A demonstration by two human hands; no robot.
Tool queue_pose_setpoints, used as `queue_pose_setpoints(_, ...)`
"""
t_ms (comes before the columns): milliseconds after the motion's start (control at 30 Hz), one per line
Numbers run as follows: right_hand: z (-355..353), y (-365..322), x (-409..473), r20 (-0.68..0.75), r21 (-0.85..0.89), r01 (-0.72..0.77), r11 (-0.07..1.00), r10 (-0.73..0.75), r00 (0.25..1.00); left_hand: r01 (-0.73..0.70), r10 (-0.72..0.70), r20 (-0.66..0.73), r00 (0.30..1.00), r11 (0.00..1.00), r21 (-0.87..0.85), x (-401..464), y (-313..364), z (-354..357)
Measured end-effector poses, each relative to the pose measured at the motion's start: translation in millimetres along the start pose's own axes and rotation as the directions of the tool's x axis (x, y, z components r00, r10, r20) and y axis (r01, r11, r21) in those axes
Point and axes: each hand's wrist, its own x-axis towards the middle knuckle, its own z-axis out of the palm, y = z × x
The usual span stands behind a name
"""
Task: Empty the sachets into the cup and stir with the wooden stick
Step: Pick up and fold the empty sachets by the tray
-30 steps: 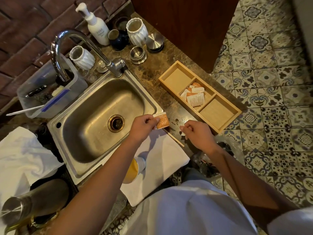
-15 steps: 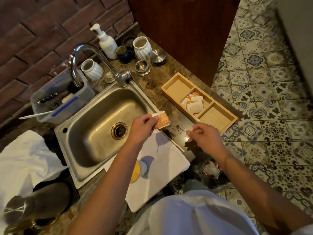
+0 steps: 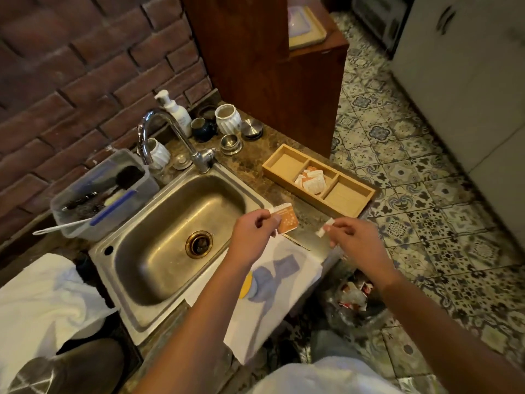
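While the cup [image 3: 247,286] sits low on the white cloth [image 3: 284,294] at the near edge of the bench [image 3: 309,220], mostly hidden under the left forearm with only a yellow sliver showing, both hands work just above and beyond it, probably so that the powder has only a short way to fall. The left hand [image 3: 251,233] has its fingers [image 3: 262,220] closed in a pinch on the orange sachet [image 3: 287,221], held upright with its torn top uppermost, which would keep the contents in until it is tipped. The right hand [image 3: 350,237] is pinched shut on a small white scrap [image 3: 325,228], apparently the strip torn off the sachet, held apart to the right, over the bag of rubbish [image 3: 352,294] on the floor below, a likely place to drop it. Between the hands the wooden stick [image 3: 297,242] lies flat at the cloth's far edge, within reach for stirring. Farther back, the wooden tray [image 3: 284,163] holds more sachets [image 3: 311,180] in its middle compartment only. The sink [image 3: 181,220] lies to the left.

White dots or print show on the orange sachet, but no writing or brand can be read there, on the tray's sachets, or on the pump bottle [image 3: 176,113] by the wall.
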Motion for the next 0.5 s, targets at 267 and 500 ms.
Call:
queue_pose_setpoints(267, -42, 25, -60, -0.186, 0.013, 0.005, 1.0, -0.002, 0.983, -0.046, 0.039, 0.152, 0.988, 0.998, 0.04, -33, 9, 42)
queue_pose_setpoints(500, -85, 67, -91, -0.334, 0.052, -0.099, 0.994, 0.111, 0.936, -0.022, 0.011, 0.334, 0.943, 0.999, 0.03, -45, 19, 107)
